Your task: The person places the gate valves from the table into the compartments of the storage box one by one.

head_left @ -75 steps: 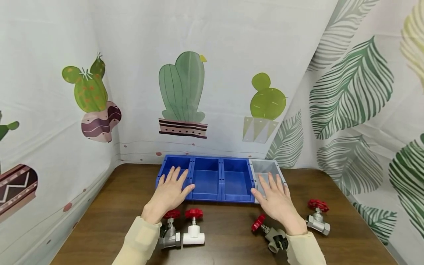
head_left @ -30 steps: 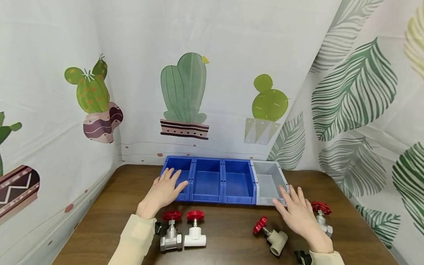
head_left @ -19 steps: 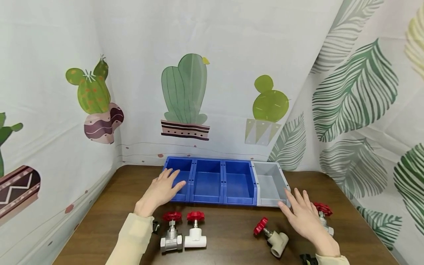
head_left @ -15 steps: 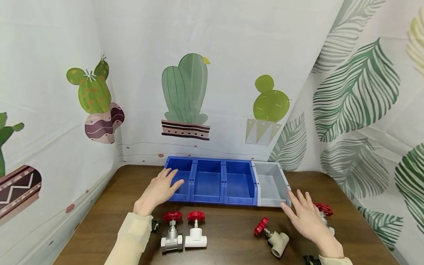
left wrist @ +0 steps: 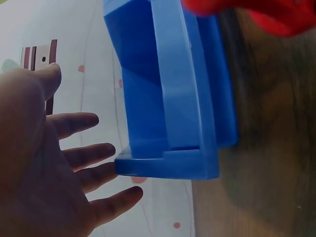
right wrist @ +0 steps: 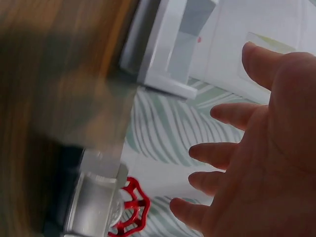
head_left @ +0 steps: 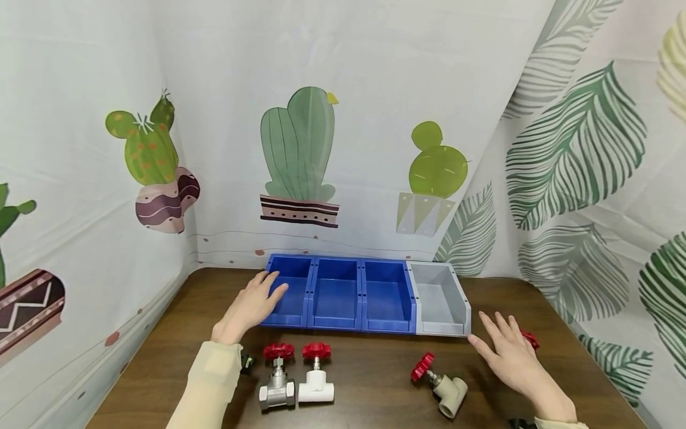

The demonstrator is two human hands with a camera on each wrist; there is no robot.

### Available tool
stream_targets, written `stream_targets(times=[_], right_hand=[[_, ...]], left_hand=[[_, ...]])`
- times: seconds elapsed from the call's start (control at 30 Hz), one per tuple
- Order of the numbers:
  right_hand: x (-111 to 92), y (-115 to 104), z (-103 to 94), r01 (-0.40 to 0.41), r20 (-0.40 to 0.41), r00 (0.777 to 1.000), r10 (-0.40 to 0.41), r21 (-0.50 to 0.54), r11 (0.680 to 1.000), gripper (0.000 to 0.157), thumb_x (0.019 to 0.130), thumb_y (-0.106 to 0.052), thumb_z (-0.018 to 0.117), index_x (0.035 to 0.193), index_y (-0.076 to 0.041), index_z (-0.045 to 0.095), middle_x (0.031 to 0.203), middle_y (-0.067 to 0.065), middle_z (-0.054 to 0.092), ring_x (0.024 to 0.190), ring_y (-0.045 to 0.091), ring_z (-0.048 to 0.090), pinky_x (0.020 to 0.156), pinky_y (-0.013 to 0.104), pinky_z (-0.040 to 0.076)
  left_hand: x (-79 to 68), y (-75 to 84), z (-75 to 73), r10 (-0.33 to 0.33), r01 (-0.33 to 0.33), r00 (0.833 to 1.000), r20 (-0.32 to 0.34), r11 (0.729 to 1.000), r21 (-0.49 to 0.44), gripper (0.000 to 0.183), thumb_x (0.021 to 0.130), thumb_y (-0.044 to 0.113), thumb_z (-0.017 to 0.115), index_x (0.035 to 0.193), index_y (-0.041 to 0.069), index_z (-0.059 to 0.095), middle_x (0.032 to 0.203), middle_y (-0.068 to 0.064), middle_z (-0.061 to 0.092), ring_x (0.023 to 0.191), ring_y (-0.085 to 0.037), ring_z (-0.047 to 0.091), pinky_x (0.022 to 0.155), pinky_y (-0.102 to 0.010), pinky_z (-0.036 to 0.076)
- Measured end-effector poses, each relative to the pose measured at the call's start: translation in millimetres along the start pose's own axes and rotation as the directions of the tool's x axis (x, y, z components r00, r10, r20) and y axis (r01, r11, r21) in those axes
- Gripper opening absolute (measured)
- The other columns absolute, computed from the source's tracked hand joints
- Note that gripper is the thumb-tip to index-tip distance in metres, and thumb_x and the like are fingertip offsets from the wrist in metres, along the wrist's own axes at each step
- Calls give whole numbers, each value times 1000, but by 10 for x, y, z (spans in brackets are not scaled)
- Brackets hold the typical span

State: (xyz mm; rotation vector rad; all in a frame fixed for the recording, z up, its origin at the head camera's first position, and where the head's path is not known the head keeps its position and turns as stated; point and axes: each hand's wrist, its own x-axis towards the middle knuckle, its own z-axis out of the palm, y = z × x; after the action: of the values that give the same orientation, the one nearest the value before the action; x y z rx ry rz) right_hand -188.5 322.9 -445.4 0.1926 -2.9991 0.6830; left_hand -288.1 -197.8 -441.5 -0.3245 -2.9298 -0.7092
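Observation:
My left hand (head_left: 248, 305), fingers spread and holding nothing, hovers by the left end of the blue bins (head_left: 334, 323). In the left wrist view the fingers (left wrist: 79, 157) extend beside the end bin's corner (left wrist: 190, 165); whether they touch it I cannot tell. Out to the right of the grey bin (head_left: 442, 329), my right hand (head_left: 511, 360) is also spread and holds nothing. It covers most of a metal valve, leaving part of the red handwheel (head_left: 530, 339) visible. The right wrist view shows that metal valve (right wrist: 94, 202) below the fingers.
Before the bins lie a metal gate valve (head_left: 277, 390), a white plastic valve (head_left: 316, 388) and a beige valve (head_left: 450, 393), each with a red handwheel. They rest on a brown wooden table (head_left: 375, 381). Behind hangs a curtain (head_left: 364, 167) printed with cacti and leaves.
My right hand has moved from over the grey bin to the right and nearer to me. The left hand has drifted slightly left. The valves and bins have stayed in place.

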Motion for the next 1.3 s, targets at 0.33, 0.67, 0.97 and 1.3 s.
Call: stream_targets(times=[0.33, 0.67, 0.97, 1.3], right_hand=[[15, 167, -51, 19, -9, 1000, -20, -39, 999, 72, 101, -48, 48, 149, 3, 30, 146, 44, 18, 135, 62, 5, 91, 79, 14], [29, 440, -115, 11, 10, 1000, -11, -33, 999, 75, 100, -48, 50, 149, 5, 28, 144, 45, 19, 135, 62, 6, 90, 79, 15], [65, 702, -143, 92, -35, 995, -92, 13, 996, 78, 93, -37, 66, 146, 8, 31, 139, 46, 27, 129, 65, 17, 89, 77, 22], [12, 1004, -185, 109, -83, 990, -111, -22, 994, 97, 76, -37, 83, 145, 8, 31, 131, 46, 33, 114, 66, 30, 82, 75, 30]], left_hand=[[76, -108, -34, -6, 5, 1000, -2, 997, -75, 72, 102, 54, 36, 149, 0, 35, 148, -30, 31, 133, -49, 33, 103, -66, 27], [149, -201, -25, -36, 39, 999, 23, 992, -116, 72, 103, 48, 41, 151, -3, 25, 149, -33, 27, 133, -50, 34, 103, -64, 29], [246, -330, 53, -77, 79, 997, 19, 981, -177, 68, 103, 35, 47, 149, -9, 23, 147, -35, 30, 134, -50, 32, 106, -61, 27], [315, -389, 147, -115, 116, 993, 15, 975, -192, 66, 104, 33, 46, 150, -8, 22, 148, -32, 33, 134, -47, 34, 106, -60, 28]])
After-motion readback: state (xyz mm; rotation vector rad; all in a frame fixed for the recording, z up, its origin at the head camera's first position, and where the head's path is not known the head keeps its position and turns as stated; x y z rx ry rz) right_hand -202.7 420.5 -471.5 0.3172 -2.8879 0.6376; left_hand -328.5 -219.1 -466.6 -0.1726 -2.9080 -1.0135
